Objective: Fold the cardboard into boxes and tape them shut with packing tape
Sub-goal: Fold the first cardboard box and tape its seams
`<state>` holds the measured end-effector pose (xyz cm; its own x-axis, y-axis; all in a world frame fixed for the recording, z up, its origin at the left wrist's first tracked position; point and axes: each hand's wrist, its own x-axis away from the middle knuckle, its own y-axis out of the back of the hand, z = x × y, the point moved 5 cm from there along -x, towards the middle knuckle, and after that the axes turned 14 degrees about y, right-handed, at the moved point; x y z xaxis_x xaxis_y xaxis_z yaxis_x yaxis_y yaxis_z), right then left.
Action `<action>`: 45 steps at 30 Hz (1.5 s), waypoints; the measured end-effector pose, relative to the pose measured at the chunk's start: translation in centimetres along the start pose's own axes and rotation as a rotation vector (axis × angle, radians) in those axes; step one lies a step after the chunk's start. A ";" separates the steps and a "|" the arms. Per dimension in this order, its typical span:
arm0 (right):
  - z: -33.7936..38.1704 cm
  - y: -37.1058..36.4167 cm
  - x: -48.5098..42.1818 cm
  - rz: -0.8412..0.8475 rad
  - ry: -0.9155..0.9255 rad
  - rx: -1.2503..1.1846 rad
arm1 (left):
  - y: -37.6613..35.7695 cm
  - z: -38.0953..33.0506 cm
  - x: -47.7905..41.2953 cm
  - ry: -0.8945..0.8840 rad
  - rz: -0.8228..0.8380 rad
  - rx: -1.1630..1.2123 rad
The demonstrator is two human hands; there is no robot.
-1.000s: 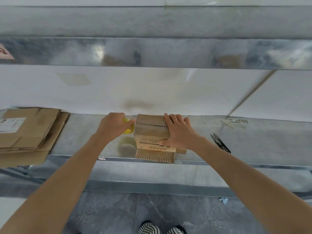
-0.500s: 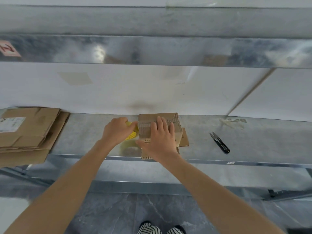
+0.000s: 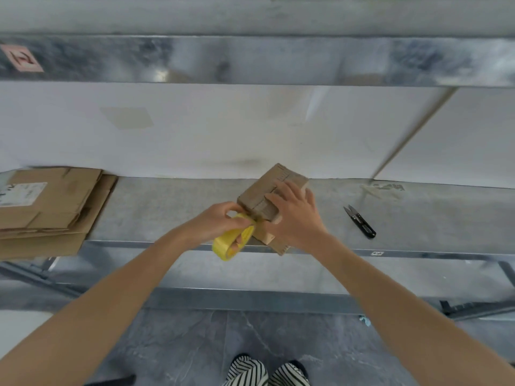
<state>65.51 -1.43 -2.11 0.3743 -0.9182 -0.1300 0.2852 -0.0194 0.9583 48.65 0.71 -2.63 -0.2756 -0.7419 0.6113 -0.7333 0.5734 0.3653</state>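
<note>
A small folded cardboard box (image 3: 267, 188) lies turned at an angle on the metal shelf (image 3: 172, 213), its near end sticking out over the front edge. My right hand (image 3: 292, 215) presses flat on top of the box, fingers spread. My left hand (image 3: 220, 222) grips a yellow roll of packing tape (image 3: 232, 240) held against the box's near left corner, just in front of the shelf edge.
A stack of flattened cardboard (image 3: 47, 207) lies at the left end of the shelf. Black thread snips (image 3: 359, 220) rest on the shelf to the right of the box. A metal beam (image 3: 250, 59) runs overhead. Striped shoes (image 3: 264, 371) stand on the grey floor below.
The box has been rotated from square to diagonal. My left hand has brought the tape roll forward from behind the box to its near corner. My right hand shifted right on top.
</note>
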 end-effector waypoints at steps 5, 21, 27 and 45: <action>-2.8 1.0 1.1 0.253 0.029 0.016 | -5.0 -0.2 0.3 0.077 0.057 0.258; -4.1 0.9 2.0 0.222 0.134 0.030 | -8.5 -0.8 0.5 0.055 0.182 0.526; -4.7 1.3 1.7 0.245 0.177 0.015 | -10.1 0.0 -0.4 0.125 0.114 0.527; -13.3 0.3 7.2 -0.004 -0.265 -0.039 | -14.2 0.2 -1.9 0.052 -0.123 0.908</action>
<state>80.00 -2.81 -6.17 0.1304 -0.9898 -0.0576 0.3219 -0.0127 0.9467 59.46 -6.07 -9.06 -0.1515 -0.7503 0.6435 -0.9683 -0.0180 -0.2490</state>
